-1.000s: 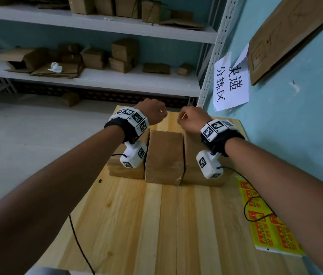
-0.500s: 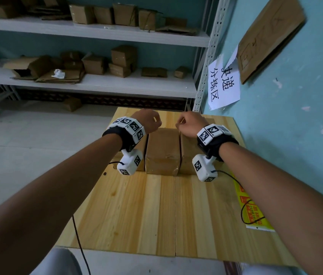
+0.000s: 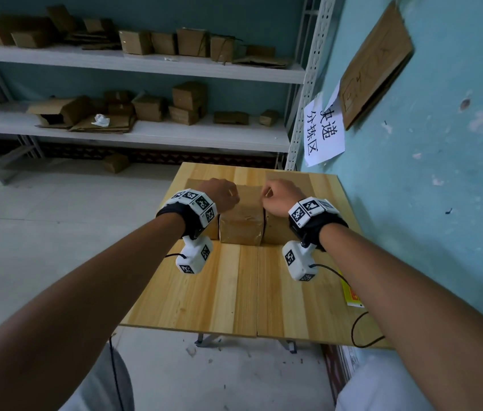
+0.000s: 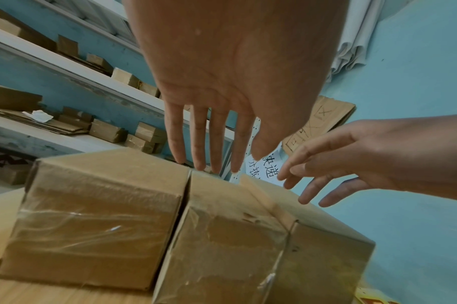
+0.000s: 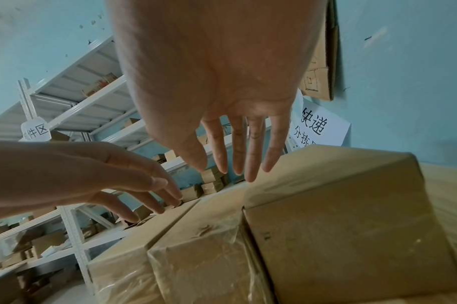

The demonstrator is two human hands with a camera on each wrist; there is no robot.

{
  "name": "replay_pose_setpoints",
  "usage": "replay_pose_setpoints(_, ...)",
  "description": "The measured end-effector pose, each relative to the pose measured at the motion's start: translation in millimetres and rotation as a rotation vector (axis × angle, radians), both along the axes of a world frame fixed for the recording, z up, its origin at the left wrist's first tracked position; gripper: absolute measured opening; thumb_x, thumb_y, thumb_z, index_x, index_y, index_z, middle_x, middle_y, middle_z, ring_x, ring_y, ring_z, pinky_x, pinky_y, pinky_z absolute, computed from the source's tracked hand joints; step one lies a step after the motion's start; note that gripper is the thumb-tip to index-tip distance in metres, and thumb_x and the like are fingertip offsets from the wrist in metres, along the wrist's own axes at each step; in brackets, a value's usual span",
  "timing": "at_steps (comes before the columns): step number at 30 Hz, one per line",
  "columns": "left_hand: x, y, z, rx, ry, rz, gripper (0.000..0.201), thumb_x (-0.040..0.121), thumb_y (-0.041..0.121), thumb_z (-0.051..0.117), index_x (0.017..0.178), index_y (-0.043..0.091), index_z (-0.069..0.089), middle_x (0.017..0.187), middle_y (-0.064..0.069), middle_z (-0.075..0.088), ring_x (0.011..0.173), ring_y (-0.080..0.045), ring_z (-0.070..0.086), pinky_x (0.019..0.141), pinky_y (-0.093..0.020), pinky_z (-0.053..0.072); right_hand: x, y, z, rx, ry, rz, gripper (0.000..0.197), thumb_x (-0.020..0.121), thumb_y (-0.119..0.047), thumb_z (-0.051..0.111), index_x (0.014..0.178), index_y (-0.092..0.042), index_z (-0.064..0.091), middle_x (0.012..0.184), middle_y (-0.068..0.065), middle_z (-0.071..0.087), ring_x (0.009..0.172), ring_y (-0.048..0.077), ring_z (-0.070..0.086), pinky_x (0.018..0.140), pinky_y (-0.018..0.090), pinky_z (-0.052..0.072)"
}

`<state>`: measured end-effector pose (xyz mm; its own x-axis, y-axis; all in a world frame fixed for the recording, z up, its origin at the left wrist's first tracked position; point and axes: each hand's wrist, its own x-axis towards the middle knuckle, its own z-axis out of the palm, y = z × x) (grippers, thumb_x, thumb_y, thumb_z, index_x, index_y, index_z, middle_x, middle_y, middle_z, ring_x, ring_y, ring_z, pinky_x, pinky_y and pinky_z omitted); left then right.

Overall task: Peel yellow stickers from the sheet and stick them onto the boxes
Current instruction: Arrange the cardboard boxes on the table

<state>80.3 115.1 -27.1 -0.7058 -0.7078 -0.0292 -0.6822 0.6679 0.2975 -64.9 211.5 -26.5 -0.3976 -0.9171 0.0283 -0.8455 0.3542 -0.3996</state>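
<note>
Three brown taped cardboard boxes stand side by side at the far end of the wooden table [image 3: 204,292]: left box [image 4: 97,216], middle box [image 3: 241,221], right box [image 5: 352,226]. My left hand [image 3: 222,194] hovers over the seam between the left and middle boxes, its fingers [image 4: 199,144] straight and pointing down at the far edge, holding nothing. My right hand [image 3: 279,195] hovers over the middle and right boxes, with straight, empty fingers [image 5: 238,152]. The yellow sticker sheet [image 3: 351,295] lies at the table's right edge, mostly hidden by my right forearm.
A blue wall [image 3: 442,203] runs close along the table's right side, with a white paper sign [image 3: 323,132] and a cardboard panel [image 3: 373,63] on it. White shelving [image 3: 145,137] with several cardboard boxes stands behind the table. A black cable [image 3: 359,330] loops near the sheet.
My head has pulled back, so the table's near edge and the floor now show. Both hands stay over the boxes, and my right forearm now covers most of the sticker sheet.
</note>
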Motion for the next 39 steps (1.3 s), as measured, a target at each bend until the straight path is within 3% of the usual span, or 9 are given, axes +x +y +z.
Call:
replay_pose_setpoints(4, 6, 17, 8, -0.019, 0.016, -0.002, 0.030, 0.097, 0.033, 0.049, 0.119, 0.019, 0.064, 0.123, -0.004, 0.065, 0.111, -0.025, 0.061, 0.089, -0.031, 0.047, 6, 19, 1, -0.019, -0.010, 0.005, 0.021, 0.092, -0.022, 0.058, 0.109, -0.014, 0.065, 0.117, 0.005, 0.064, 0.105, 0.025, 0.061, 0.091, 0.038, 0.052)
replay_pose_setpoints(13, 11, 28, -4, 0.001, 0.028, -0.017, 0.030, 0.096, 0.034, 0.051, 0.116, 0.018, 0.065, 0.124, -0.006, 0.065, 0.114, -0.024, 0.059, 0.099, -0.041, 0.048, 17, 28, -11, -0.042, -0.016, 0.012, 0.020, 0.094, -0.024, 0.059, 0.108, -0.013, 0.066, 0.113, 0.005, 0.065, 0.102, 0.024, 0.062, 0.090, 0.039, 0.052)
replay_pose_setpoints(25, 17, 11, -15, 0.018, 0.045, -0.065, 0.032, 0.097, 0.033, 0.047, 0.119, 0.016, 0.064, 0.123, -0.006, 0.066, 0.110, -0.025, 0.061, 0.095, -0.039, 0.050, 29, 20, -25, 0.005, -0.027, -0.023, 0.022, 0.094, -0.023, 0.058, 0.111, -0.013, 0.066, 0.118, 0.006, 0.063, 0.109, 0.025, 0.060, 0.096, 0.041, 0.051)
replay_pose_setpoints(36, 17, 22, -26, 0.040, 0.132, -0.073, 0.031, 0.098, 0.031, 0.048, 0.119, 0.015, 0.064, 0.122, -0.004, 0.067, 0.110, -0.022, 0.061, 0.093, -0.034, 0.048, 24, 40, -31, -0.123, -0.108, -0.052, 0.020, 0.094, -0.022, 0.057, 0.112, -0.018, 0.065, 0.118, 0.001, 0.064, 0.108, 0.020, 0.060, 0.088, 0.032, 0.048)
replay_pose_setpoints(39, 10, 17, -33, 0.023, 0.195, -0.079, 0.029, 0.099, 0.032, 0.048, 0.117, 0.017, 0.065, 0.122, 0.000, 0.066, 0.110, -0.019, 0.061, 0.085, -0.027, 0.043, 11, 39, -38, -0.203, -0.118, -0.047, 0.021, 0.096, -0.026, 0.057, 0.115, -0.019, 0.064, 0.118, -0.002, 0.064, 0.105, 0.015, 0.060, 0.083, 0.026, 0.045)
